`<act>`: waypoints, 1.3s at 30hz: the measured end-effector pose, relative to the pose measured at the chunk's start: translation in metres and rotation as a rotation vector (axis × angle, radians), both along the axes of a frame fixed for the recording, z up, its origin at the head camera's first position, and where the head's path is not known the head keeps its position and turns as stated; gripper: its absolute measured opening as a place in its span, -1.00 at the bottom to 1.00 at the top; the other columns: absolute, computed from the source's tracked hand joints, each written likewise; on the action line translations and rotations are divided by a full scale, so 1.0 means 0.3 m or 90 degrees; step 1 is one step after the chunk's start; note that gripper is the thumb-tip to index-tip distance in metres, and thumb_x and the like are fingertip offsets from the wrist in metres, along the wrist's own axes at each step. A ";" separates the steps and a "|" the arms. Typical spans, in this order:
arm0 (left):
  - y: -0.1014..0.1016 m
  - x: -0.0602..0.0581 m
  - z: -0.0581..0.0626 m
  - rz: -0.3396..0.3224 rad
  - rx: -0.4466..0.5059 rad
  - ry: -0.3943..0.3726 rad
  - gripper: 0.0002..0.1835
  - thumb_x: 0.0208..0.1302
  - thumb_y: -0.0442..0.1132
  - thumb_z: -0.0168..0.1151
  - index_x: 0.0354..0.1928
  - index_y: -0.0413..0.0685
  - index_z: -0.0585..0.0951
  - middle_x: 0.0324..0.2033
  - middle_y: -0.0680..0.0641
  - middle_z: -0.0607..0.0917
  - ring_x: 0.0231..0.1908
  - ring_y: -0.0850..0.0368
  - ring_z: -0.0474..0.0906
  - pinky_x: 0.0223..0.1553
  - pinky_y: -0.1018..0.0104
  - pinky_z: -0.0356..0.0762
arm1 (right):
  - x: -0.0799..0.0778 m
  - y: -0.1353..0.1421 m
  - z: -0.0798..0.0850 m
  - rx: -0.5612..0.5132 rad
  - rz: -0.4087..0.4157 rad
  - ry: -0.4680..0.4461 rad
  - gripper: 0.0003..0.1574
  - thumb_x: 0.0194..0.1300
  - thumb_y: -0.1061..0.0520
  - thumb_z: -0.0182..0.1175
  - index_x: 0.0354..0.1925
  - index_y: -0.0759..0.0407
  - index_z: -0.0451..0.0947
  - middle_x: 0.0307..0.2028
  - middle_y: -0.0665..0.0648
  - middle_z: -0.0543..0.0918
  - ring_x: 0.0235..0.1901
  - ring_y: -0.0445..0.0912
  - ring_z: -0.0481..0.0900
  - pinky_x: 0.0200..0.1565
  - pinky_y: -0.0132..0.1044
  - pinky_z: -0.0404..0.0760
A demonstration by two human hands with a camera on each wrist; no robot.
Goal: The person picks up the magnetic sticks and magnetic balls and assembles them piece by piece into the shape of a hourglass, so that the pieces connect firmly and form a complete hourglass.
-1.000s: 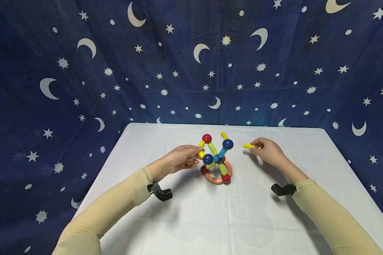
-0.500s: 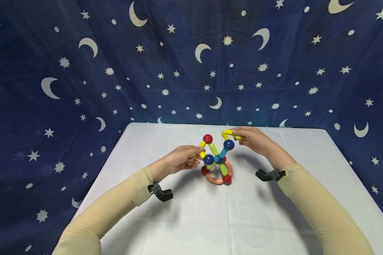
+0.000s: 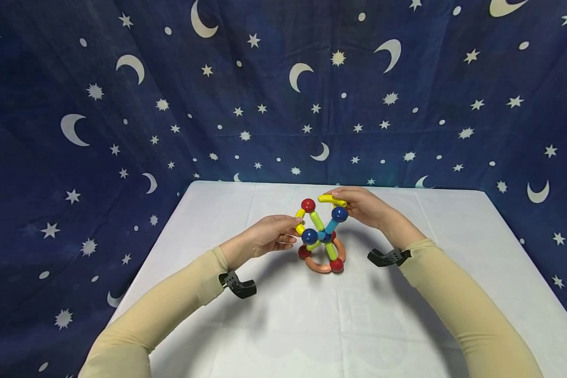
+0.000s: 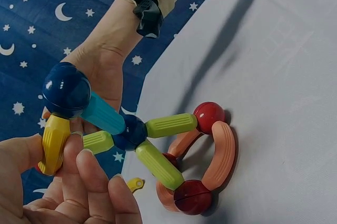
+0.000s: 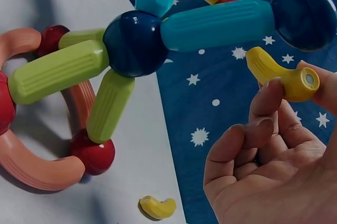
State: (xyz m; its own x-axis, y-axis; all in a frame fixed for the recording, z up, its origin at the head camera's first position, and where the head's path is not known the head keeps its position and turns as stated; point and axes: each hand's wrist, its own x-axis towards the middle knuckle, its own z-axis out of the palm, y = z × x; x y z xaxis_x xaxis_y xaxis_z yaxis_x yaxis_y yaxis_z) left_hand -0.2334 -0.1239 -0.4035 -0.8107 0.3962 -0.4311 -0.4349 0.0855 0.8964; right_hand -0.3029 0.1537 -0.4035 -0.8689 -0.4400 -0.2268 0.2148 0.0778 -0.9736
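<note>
A construction of magnetic balls and rods stands on the table, its ring of red balls and curved orange rods [image 3: 318, 268] at the bottom. Green rods [image 3: 331, 251] and light blue rods [image 5: 218, 24] meet at a central blue ball [image 5: 136, 43]. My left hand [image 3: 274, 234] pinches a yellow curved rod [image 4: 54, 142] between the upper red ball [image 3: 308, 205] and the near blue ball [image 4: 67, 90]. My right hand [image 3: 366, 206] pinches another yellow curved rod [image 5: 284, 77], held apart from the far blue ball [image 5: 305, 14] in the right wrist view.
Another yellow curved rod [image 5: 158, 207] lies on the white-covered table [image 3: 283, 325] behind the construction. A dark blue star-and-moon cloth [image 3: 264, 79] hangs beyond the table's back edge. Black wrist devices [image 3: 238, 285] are worn on both arms.
My right hand has carried its yellow rod leftward from the table's right side to above the far blue ball, turning it on the way. My left hand keeps its hold in place.
</note>
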 end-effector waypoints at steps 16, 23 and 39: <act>0.002 0.000 -0.002 -0.005 -0.001 0.002 -0.62 0.48 -0.05 0.24 0.13 -0.19 0.59 -0.32 -0.01 0.66 -0.38 0.19 0.60 -0.22 0.34 0.65 | 0.002 -0.017 -0.013 -0.007 0.022 0.024 -0.55 0.52 0.03 0.10 0.20 0.26 0.58 0.10 0.15 0.58 0.12 0.08 0.41 0.31 0.08 0.30; 0.003 -0.002 -0.004 -0.001 -0.002 -0.001 -0.61 0.48 -0.05 0.24 0.14 -0.19 0.58 -0.30 -0.01 0.67 -0.38 0.19 0.60 -0.22 0.34 0.65 | 0.006 -0.015 -0.013 -0.016 0.035 0.016 -0.51 0.54 0.04 0.00 0.22 0.32 0.55 0.10 0.18 0.56 0.10 0.10 0.43 0.37 0.19 0.19; -0.002 -0.005 -0.012 0.005 -0.009 -0.008 -0.62 0.49 -0.04 0.23 0.14 -0.17 0.60 -0.29 -0.02 0.69 -0.39 0.18 0.61 -0.22 0.34 0.65 | 0.026 -0.014 -0.005 -0.011 0.050 0.022 -0.45 0.54 0.08 -0.04 0.32 0.38 0.44 0.20 0.21 0.55 0.14 0.10 0.46 0.29 0.07 0.30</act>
State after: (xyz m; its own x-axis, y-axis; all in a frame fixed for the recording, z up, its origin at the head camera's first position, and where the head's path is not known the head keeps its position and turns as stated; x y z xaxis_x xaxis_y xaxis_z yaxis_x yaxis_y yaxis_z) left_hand -0.2349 -0.1246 -0.4070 -0.8085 0.3833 -0.4466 -0.4468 0.0942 0.8897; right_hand -0.2952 0.1496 -0.4049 -0.8389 -0.5101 -0.1897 0.1755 0.0764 -0.9815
